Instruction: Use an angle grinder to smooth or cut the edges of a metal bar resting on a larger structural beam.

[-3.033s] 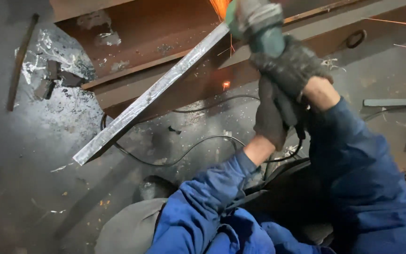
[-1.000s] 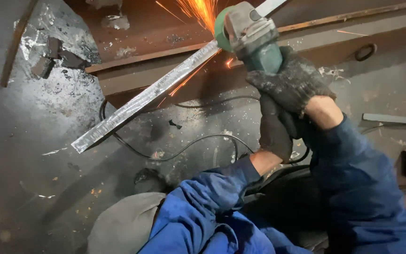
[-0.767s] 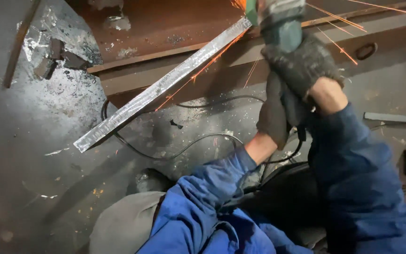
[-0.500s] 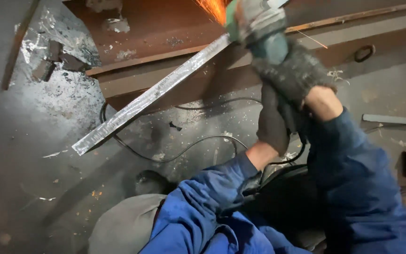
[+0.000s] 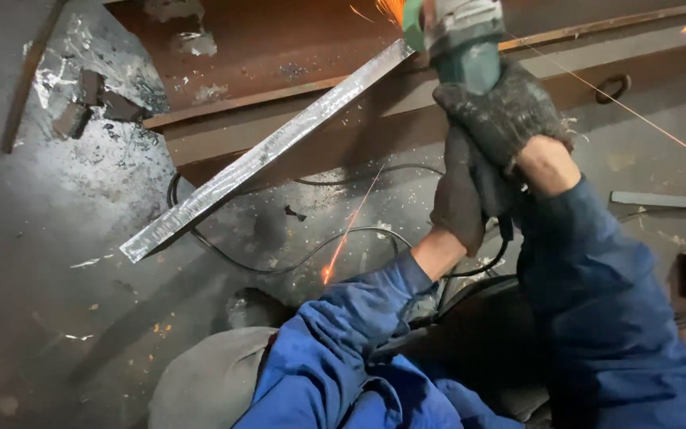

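Observation:
A green angle grinder (image 5: 458, 40) is pressed against the upper end of a long flat steel bar (image 5: 263, 155) that slants from the top centre down to the lower left. Orange sparks (image 5: 375, 9) fly from the contact point. My right hand (image 5: 510, 111), in a dark work glove, grips the grinder's body from below. My left hand (image 5: 458, 195), also gloved, holds the rear of the grinder just under the right one. Both arms wear blue sleeves.
The bar leans on a rusty steel beam (image 5: 279, 56). A black cable (image 5: 279, 262) loops over the dusty floor. Small metal offcuts (image 5: 89, 99) lie at the upper left, a metal ring (image 5: 613, 87) and a flat strip (image 5: 664, 200) at the right.
The grinder has moved back and forth along the bar's upper end, with the sparks shifting direction. Both hands kept their hold throughout.

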